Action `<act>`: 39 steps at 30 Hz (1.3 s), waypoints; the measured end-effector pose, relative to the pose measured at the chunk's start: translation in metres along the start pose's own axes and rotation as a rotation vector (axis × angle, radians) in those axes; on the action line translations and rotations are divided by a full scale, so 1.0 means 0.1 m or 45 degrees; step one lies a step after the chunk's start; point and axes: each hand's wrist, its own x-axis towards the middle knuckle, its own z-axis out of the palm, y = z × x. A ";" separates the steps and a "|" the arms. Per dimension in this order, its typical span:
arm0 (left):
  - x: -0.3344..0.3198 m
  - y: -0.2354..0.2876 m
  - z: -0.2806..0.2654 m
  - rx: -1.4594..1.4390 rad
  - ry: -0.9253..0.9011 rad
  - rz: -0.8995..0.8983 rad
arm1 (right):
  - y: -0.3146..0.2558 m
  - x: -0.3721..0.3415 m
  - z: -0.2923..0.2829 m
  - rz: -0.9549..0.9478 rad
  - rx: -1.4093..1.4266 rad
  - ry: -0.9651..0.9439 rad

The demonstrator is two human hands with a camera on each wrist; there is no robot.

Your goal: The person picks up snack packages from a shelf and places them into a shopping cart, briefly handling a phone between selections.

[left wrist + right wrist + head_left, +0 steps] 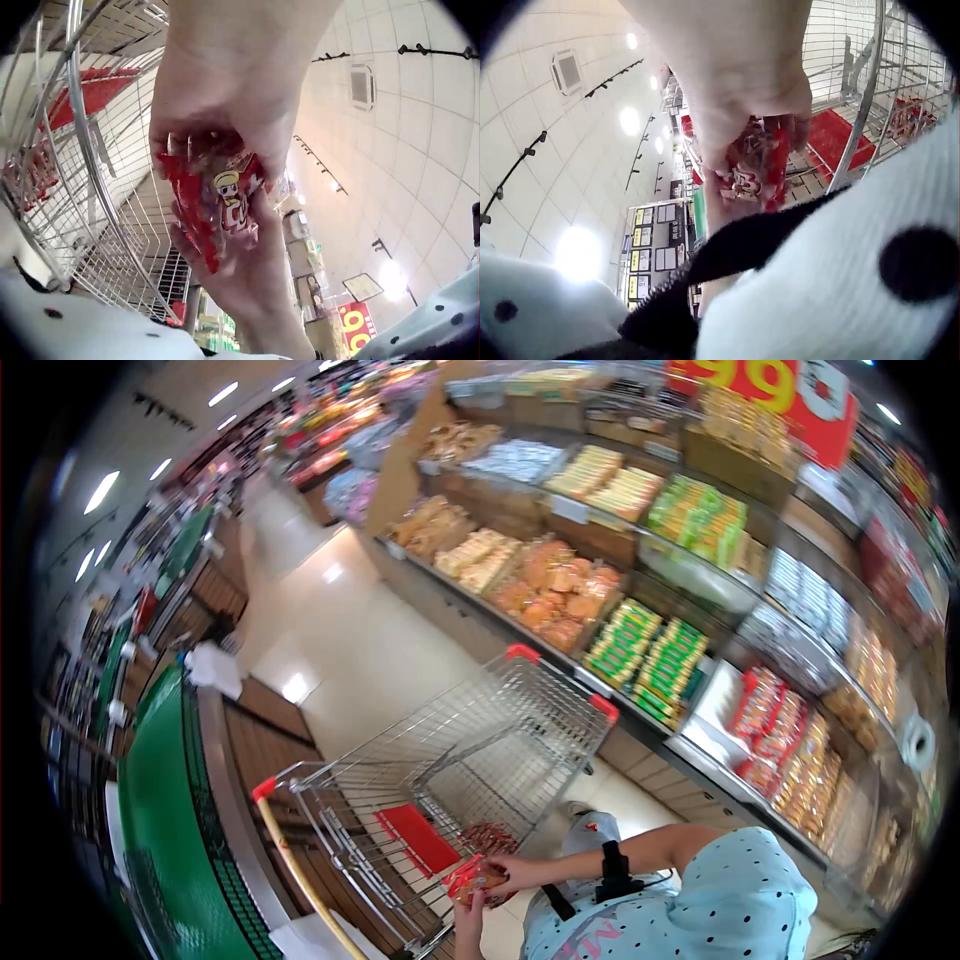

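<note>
Both hands grip a red snack packet (468, 878) over the near side of a shopping cart (423, 715). A cartoon figure in a yellow cap is printed on the packet (229, 187). My left hand (467, 922) holds its near edge, and my right hand (518, 872) grips the far side with the thumb on top. In the right wrist view the packet (756, 169) sits partly hidden under the right hand's fingers. Similar red packets (490, 837) lie in the cart, beside its red seat flap (418, 840).
Along the right runs a slanted display shelf (640, 735) with bins of packaged snacks. A large red price sign (830, 410) hangs above. On the left stands a green-topped counter (160, 810). Tiled floor (330, 610) stretches down the aisle between them.
</note>
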 end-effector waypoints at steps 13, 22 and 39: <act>0.76 -0.42 0.01 1.141 0.363 -0.064 | 1.08 2.01 -1.34 0.421 -0.610 0.100; 0.86 -0.36 0.01 1.070 0.621 -0.298 | 1.85 3.46 -0.93 0.189 -1.357 -0.490; 0.88 -0.38 -0.01 1.042 0.482 -0.387 | 2.42 3.12 -0.45 -0.026 -1.794 -0.906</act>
